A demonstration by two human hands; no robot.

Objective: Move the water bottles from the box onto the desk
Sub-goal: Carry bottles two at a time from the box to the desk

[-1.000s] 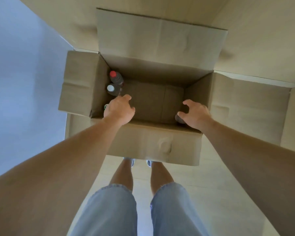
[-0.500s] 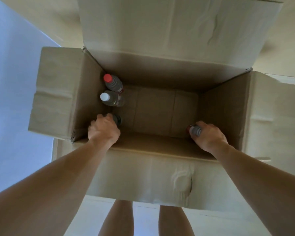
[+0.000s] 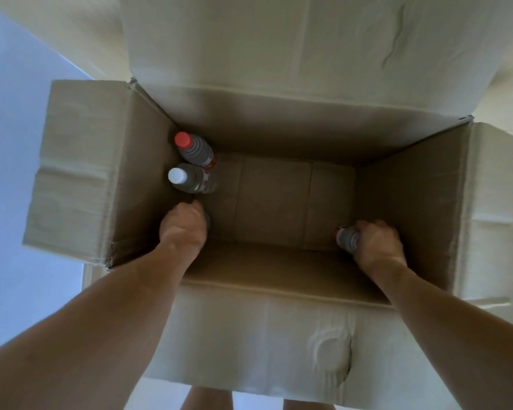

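Grey ribbed plastic shows between the curled fingers (image 3: 365, 229) of the right hand (image 3: 378, 242), which wrap the neck and shoulder of a bottle (image 3: 346, 236) standing in the near right corner of the box (image 3: 279, 344); a sliver of red cap peeps out at its top. The left hand (image 3: 182, 226) is bent downward in the near left corner, knuckles up, its fingers folded over something dark of which only a small edge shows, most likely a third bottle's top, though the grip itself is hidden under the hand. Both forearms reach down over the near wall.

Further along the left wall two more bottles stand untouched, just beside each other: a white-capped bottle (image 3: 190, 179) nearer the left hand and a red-capped bottle (image 3: 194, 149) behind it in the far corner. Both have smooth round caps, clear ridged shoulders and a band of reddish label lower down.

Corrugated cardboard makes up the box, matt and tan, its floor bare across the middle with faint fold seams. Four flaps fold outward; the near wall carries a round crushed dent, and the left flap is creased. No tabletop is in view, so nothing shows as delivered. By my reading the work is at the lifting stage: four bottles appear to remain inside, two in hand and two waiting.
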